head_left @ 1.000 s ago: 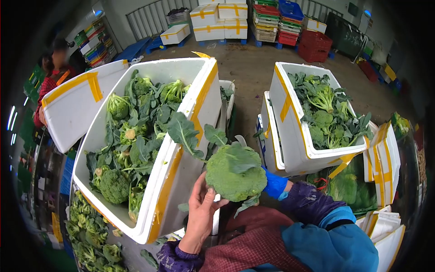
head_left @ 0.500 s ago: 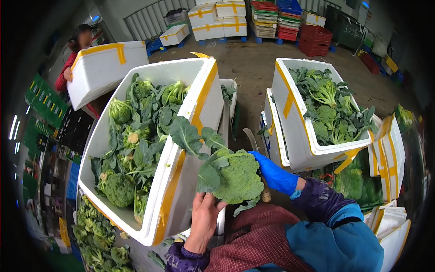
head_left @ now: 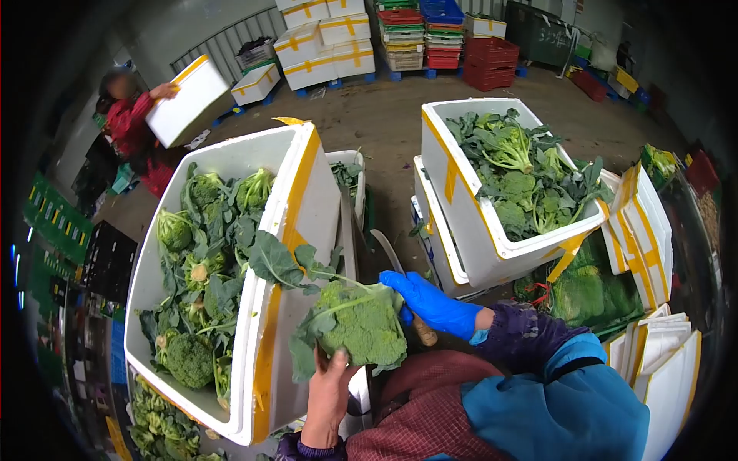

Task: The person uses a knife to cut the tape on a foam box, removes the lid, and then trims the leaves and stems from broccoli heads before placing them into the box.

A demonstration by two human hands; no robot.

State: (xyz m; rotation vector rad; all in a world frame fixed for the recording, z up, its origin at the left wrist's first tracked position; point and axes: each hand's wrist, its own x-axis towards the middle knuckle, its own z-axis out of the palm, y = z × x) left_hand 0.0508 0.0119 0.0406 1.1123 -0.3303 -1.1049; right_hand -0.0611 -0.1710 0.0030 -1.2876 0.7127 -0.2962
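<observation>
One broccoli [head_left: 365, 330] is between my hands: left hand [head_left: 327, 396] holds it from below, gloved right hand [head_left: 438, 305] grips its edge. Its leaves [head_left: 275, 261] are on. Left of left hand, the box [head_left: 321, 207] already has many heads [head_left: 190, 359], this one not. Knife [head_left: 423, 332] is beside right hand; if gripped, I cannot tell.

You're in a produce packing room or warehouse: foam boxes of broccoli [head_left: 191, 359] beside you, taped white foam boxes [head_left: 327, 48] stacked on blue pallets [head_left: 269, 98], plastic crates [head_left: 443, 38] piled by a metal railing [head_left: 223, 61], bare hard floor [head_left: 392, 127], plain walls. Another worker in red [head_left: 131, 115] carries a white foam box [head_left: 188, 100].
</observation>
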